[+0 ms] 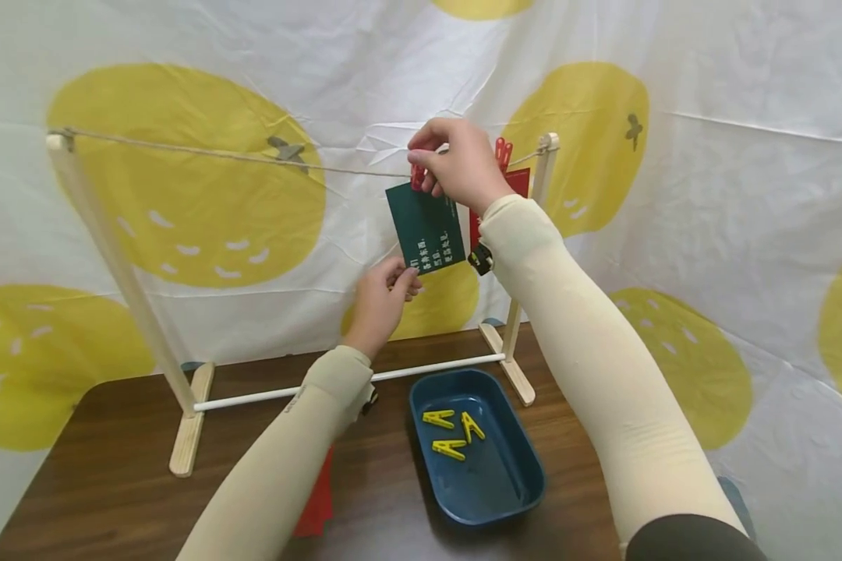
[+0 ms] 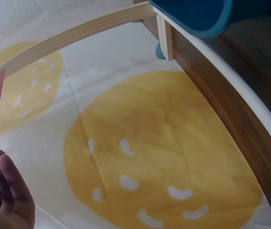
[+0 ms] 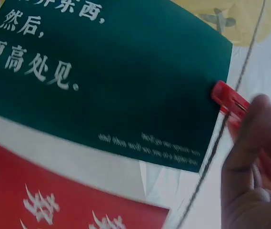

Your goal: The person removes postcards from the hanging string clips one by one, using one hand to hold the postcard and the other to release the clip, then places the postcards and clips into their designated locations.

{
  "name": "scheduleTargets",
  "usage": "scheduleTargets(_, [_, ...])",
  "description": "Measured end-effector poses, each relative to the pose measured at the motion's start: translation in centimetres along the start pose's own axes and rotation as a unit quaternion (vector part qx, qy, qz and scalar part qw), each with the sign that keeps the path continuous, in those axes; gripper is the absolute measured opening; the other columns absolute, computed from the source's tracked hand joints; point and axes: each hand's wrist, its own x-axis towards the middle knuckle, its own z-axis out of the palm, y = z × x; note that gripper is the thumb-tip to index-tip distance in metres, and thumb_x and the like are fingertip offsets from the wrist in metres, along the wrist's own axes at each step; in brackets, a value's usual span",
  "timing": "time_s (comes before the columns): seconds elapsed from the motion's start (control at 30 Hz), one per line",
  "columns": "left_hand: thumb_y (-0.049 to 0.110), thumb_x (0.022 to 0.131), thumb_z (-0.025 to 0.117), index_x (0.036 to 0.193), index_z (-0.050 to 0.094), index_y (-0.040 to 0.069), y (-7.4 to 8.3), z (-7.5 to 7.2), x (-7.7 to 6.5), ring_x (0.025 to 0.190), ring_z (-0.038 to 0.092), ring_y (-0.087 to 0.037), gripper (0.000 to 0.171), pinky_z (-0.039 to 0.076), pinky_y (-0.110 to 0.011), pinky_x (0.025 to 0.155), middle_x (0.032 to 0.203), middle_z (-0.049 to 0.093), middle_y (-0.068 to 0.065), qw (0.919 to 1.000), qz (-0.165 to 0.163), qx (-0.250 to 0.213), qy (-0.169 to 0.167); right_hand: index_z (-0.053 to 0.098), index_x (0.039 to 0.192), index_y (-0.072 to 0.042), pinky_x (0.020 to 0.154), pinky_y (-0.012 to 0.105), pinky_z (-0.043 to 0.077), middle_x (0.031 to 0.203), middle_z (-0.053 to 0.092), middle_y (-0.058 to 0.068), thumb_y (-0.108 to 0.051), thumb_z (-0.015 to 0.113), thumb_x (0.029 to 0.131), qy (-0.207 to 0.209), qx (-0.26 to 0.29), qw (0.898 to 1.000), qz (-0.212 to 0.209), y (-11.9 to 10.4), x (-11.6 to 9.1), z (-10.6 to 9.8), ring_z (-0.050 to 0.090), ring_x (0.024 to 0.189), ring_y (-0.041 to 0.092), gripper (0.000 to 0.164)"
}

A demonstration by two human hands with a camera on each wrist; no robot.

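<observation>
My right hand (image 1: pixel 465 162) pinches a red clothespin (image 3: pixel 226 98) at the string (image 1: pixel 245 156). The clothespin's jaws sit on the top edge of a dark green card (image 1: pixel 428 226) with white writing. Down at the card's lower left corner, my left hand (image 1: pixel 380 300) holds it between thumb and fingers; only part of that hand shows in the left wrist view. The card hangs slightly tilted. Just to its right a red card (image 3: pixel 78 191) hangs under another red clothespin (image 1: pixel 504 153), partly hidden behind my right hand and wrist in the head view.
A wooden frame with a left post (image 1: pixel 115 241) and a white bottom rod (image 1: pixel 252 399) carries the string. On the brown table (image 1: pixel 105 444) stands a blue tray (image 1: pixel 491 514) with three yellow clothespins (image 1: pixel 449 448). Something red and flat (image 1: pixel 317 506) lies partly under my left forearm.
</observation>
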Motion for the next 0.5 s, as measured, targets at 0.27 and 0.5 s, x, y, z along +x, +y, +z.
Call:
scheduleTargets(0.27, [0.018, 0.105, 0.057, 0.089, 0.064, 0.008, 0.1, -0.1, -0.4, 0.08, 0.069, -0.023, 0.02, 0.06, -0.032, 0.074, 0.086, 0.069, -0.005, 0.9999, 0.0, 0.01, -0.001, 0.071, 0.093, -0.01, 0.061, 0.023, 0.057, 0.088, 0.07, 0.009, -0.02, 0.077, 0.09, 0.121, 0.104, 0.986, -0.055, 0.2, -0.3, 0.5, 0.064, 0.063, 0.023, 0.012])
scheduleTargets(0.5, [0.017, 0.105, 0.057, 0.089, 0.064, 0.007, -0.2, -0.6, -0.9, 0.081, 0.07, -0.024, 0.02, 0.06, -0.032, 0.074, 0.086, 0.07, -0.005, 0.9997, 0.01, 0.02, 0.001, 0.068, 0.096, -0.002, 0.063, 0.024, 0.056, 0.087, 0.072, 0.014, -0.011, 0.075, 0.092, 0.173, 0.169, 0.964, -0.107, -1.6, -1.7, 0.0, 0.063, 0.066, 0.025, 0.012])
